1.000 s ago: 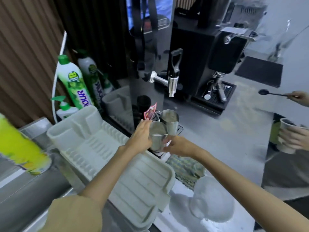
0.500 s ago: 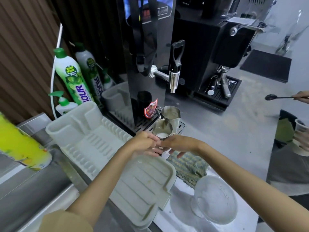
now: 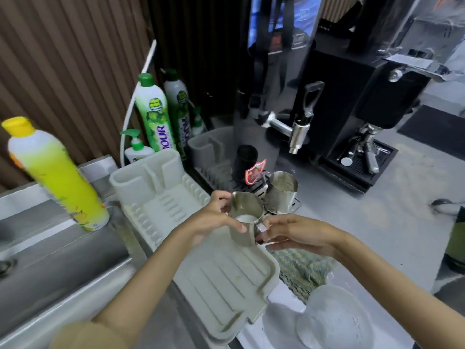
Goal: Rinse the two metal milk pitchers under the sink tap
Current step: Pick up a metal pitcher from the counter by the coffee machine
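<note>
Near pitcher, milk inside: your left hand wraps its fingers round the body, your right hand pinches the handle, above the drying rack. Second pitcher: upright on the worktop, just beyond your fingers, untouched.

We see a white dish rack by the sink. A yellow bottle stands on the sink edge. Two green soap bottles stand at the wall. A clear bowl sits beside a woven cloth.
</note>
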{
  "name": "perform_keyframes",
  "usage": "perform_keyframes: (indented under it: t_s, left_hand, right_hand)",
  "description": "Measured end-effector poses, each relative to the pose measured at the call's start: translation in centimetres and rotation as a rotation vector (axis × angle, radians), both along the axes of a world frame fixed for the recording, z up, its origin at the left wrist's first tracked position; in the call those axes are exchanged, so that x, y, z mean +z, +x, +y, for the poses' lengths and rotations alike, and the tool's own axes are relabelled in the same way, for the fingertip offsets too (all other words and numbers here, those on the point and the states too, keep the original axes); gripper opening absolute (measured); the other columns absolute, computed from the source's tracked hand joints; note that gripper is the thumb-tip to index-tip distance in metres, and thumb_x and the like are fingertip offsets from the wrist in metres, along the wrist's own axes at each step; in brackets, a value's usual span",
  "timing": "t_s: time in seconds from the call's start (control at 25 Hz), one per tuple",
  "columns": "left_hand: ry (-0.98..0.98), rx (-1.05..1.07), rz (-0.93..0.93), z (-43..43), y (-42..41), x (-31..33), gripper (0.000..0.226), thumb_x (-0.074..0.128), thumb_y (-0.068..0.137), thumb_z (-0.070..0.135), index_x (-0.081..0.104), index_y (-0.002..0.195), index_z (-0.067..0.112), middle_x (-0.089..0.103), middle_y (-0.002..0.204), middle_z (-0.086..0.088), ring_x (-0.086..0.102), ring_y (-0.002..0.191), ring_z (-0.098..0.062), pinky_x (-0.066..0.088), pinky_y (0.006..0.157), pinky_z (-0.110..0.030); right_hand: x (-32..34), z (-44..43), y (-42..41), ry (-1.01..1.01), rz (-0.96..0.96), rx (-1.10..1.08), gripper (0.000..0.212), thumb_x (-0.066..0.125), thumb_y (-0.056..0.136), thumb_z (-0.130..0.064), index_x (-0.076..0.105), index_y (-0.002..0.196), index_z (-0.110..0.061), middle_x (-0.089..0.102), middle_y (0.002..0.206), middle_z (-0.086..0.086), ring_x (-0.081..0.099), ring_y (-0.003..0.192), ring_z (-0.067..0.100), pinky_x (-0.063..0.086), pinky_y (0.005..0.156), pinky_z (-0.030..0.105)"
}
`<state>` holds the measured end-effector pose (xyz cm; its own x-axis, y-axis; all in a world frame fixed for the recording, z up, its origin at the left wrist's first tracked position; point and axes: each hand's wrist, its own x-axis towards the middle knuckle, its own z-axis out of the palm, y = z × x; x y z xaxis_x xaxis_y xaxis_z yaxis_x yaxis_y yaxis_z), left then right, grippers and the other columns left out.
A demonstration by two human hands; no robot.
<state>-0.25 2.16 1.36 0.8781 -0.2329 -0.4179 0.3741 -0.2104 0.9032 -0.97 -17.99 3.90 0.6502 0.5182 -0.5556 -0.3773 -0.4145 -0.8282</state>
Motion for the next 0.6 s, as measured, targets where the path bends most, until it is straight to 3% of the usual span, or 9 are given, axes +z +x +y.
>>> perform_keyframes:
  t_s: [0.16, 0.28, 0.44, 0.52, 0.6]
  left_hand:
    - [-0.09, 0.226, -0.158, 5.5, -4.4, 1.3, 0.075, 0.08, 0.05, 0.012, 0.045, 0.114, 0.03, 0.055, 0.12, 0.009, 0.049, 0.118, -0.009, 0.042, 0.094, -0.022]
    - [-0.124, 0.55, -0.289, 9.9, -8.8, 1.9, 0.062, 0.082, 0.06, 0.003, 0.05, 0.103, 0.034, 0.058, 0.107, 0.017, 0.053, 0.106, 0.002, 0.045, 0.081, -0.007]
    - [-0.086, 0.891, -0.4, 15.8, -14.7, 1.9, 0.063, 0.076, 0.066, -0.003, 0.048, 0.116, 0.022, 0.059, 0.098, 0.017, 0.058, 0.08, 0.018, 0.045, 0.066, 0.002]
    - [-0.034, 0.999, -0.413, 19.2, -17.7, 1.6, 0.063, 0.075, 0.067, -0.002, 0.049, 0.12, 0.02, 0.06, 0.102, 0.015, 0.058, 0.087, 0.017, 0.045, 0.073, -0.001]
    - [-0.022, 1.055, -0.346, 22.4, -20.4, 0.9, 0.063, 0.071, 0.071, -0.003, 0.049, 0.126, 0.018, 0.059, 0.11, 0.007, 0.055, 0.103, -0.001, 0.044, 0.082, -0.01]
  right_hand:
    - [3.1, 6.1, -0.3, -0.072, -0.126, 0.165, 0.012, 0.047, 0.089, -0.013, 0.052, 0.078, -0.016, 0.055, 0.097, 0.006, 0.052, 0.094, 0.015, 0.051, 0.085, 0.033]
    - [3.7, 13.1, -1.1, -0.026, -0.175, 0.208, 0.013, 0.052, 0.09, -0.02, 0.053, 0.078, -0.017, 0.059, 0.093, 0.002, 0.055, 0.092, 0.013, 0.051, 0.085, 0.034]
    - [2.7, 22.6, -3.8, 0.132, -0.207, 0.195, 0.02, 0.055, 0.089, -0.013, 0.049, 0.071, -0.017, 0.055, 0.092, 0.008, 0.055, 0.09, 0.018, 0.052, 0.081, 0.021]
    - [1.9, 26.9, -5.6, 0.213, -0.166, 0.199, 0.017, 0.054, 0.089, -0.009, 0.051, 0.073, -0.014, 0.057, 0.091, 0.008, 0.058, 0.087, 0.017, 0.053, 0.083, 0.023]
    - [0.9, 30.0, -7.4, 0.265, -0.096, 0.171, 0.013, 0.053, 0.09, -0.007, 0.052, 0.077, -0.01, 0.058, 0.088, 0.006, 0.059, 0.082, 0.015, 0.054, 0.088, 0.03]
